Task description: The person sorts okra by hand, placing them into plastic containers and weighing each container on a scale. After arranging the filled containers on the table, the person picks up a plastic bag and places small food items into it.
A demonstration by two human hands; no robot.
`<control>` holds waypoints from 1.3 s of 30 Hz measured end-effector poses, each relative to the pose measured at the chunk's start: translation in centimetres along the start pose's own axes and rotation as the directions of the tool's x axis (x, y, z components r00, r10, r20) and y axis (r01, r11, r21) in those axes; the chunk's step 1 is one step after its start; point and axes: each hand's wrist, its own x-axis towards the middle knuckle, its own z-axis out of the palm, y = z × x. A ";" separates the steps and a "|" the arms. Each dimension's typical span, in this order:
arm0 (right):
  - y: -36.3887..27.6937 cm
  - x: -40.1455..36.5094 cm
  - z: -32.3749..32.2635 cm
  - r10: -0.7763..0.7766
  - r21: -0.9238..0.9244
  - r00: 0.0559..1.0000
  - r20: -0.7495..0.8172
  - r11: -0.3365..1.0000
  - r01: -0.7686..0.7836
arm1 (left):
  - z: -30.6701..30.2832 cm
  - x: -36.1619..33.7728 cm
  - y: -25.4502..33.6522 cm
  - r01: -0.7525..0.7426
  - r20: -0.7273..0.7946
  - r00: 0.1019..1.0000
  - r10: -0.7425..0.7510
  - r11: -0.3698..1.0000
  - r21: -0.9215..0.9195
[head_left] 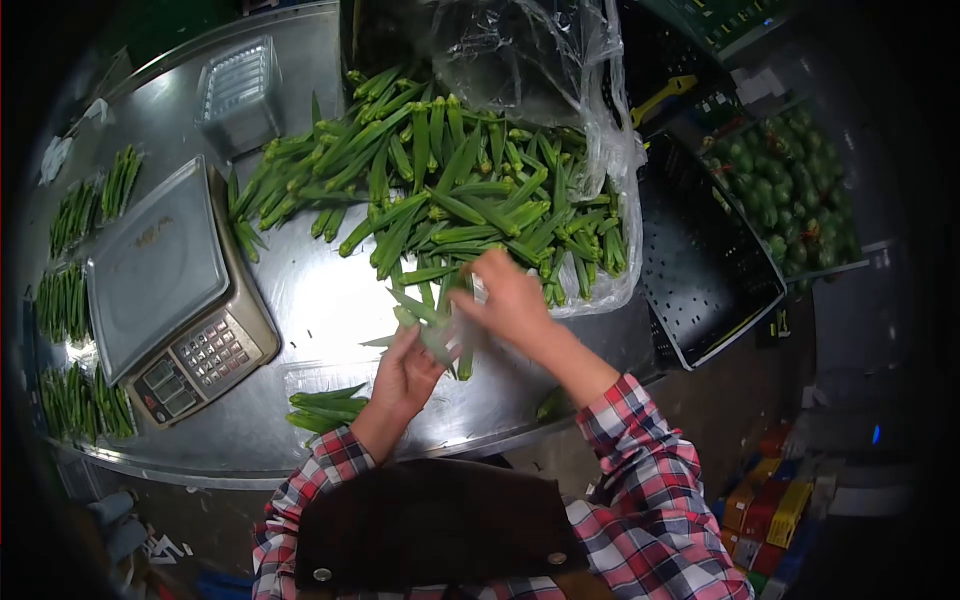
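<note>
A large heap of green okra [450, 190] lies on the steel table, partly inside a clear plastic bag [600, 160]. My left hand [405, 375] is closed around several okra pods [420, 308], their tips pointing up and left. Just to the right, my right hand [510, 305] is at the near edge of the heap, its thumb and fingers pinched around an okra pod; motion blurs the fingertips. Beside my left wrist, a small group of okra [328, 407] rests in a clear plastic tray [310, 380] near the table's front edge.
A digital scale [185, 290] stands on the left of the table [320, 275]. Beyond it are several bundles of okra [62, 300]. Stacked clear trays [240, 95] sit at the back left. To the right are a black crate [700, 260] and a crate of green produce [790, 190].
</note>
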 end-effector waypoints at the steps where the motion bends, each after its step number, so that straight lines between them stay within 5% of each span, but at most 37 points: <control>1: 1.1 1.4 -0.4 0.078 -0.075 0.993 -0.088 0.994 -0.085 | 0.3 -0.1 0.1 -0.021 -0.005 1.000 0.021 1.000 0.021; 3: 3.3 4.1 -1.2 0.211 -0.142 0.959 -0.190 0.961 -0.239 | -0.3 0.0 0.5 -0.029 0.032 0.999 0.028 0.999 0.028; 6: 7.3 4.7 0.8 0.215 -0.220 0.975 -0.055 0.950 -0.222 | 1.3 -0.4 1.3 0.029 0.040 0.999 -0.033 0.995 0.097; 10: 5.4 1.8 -1.4 0.257 0.076 0.962 -0.091 0.965 -0.251 | 1.7 1.0 0.8 0.022 0.040 0.999 -0.026 0.994 0.111; 13: 2.0 -0.7 -2.0 0.213 0.332 0.946 0.244 0.898 -0.288 | 1.8 1.7 0.2 0.043 0.120 0.992 -0.050 0.997 0.059; 17: 4.7 3.2 0.6 0.129 -0.015 0.977 -0.171 0.991 -0.134 | 0.3 1.6 -0.1 0.055 0.014 0.998 -0.056 0.995 0.078; 20: 6.0 6.4 2.7 0.166 -0.192 0.985 -0.054 0.966 -0.173 | -0.1 0.5 0.1 0.014 -0.045 0.999 -0.010 0.996 0.090; 23: 5.5 6.8 2.5 0.106 -0.175 0.994 -0.031 0.978 -0.110 | -0.2 0.0 0.6 -0.005 -0.001 1.000 0.006 0.996 0.087; 28: 0.3 1.6 -0.8 -0.086 0.172 0.952 0.294 0.984 0.036 | 0.8 0.6 0.4 0.020 0.088 0.996 -0.018 1.000 -0.016; 29: 1.0 1.5 -0.8 -0.097 0.164 0.960 0.261 0.985 0.055 | 0.7 0.7 0.4 0.027 0.089 0.996 -0.027 1.000 0.006; 32: 4.4 3.3 -0.1 0.027 -0.160 0.997 0.068 0.987 -0.015 | -0.5 0.4 0.1 0.039 0.045 0.998 -0.041 0.998 0.041; 35: 6.5 4.1 1.2 0.090 -0.414 0.971 0.220 0.910 0.010 | -1.1 -0.7 0.2 0.069 -0.009 0.998 -0.068 0.996 0.063; 39: 7.4 2.9 0.9 -0.040 -0.400 0.980 0.197 0.909 0.117 | -2.7 -1.9 0.1 0.095 0.104 0.989 -0.103 0.993 0.074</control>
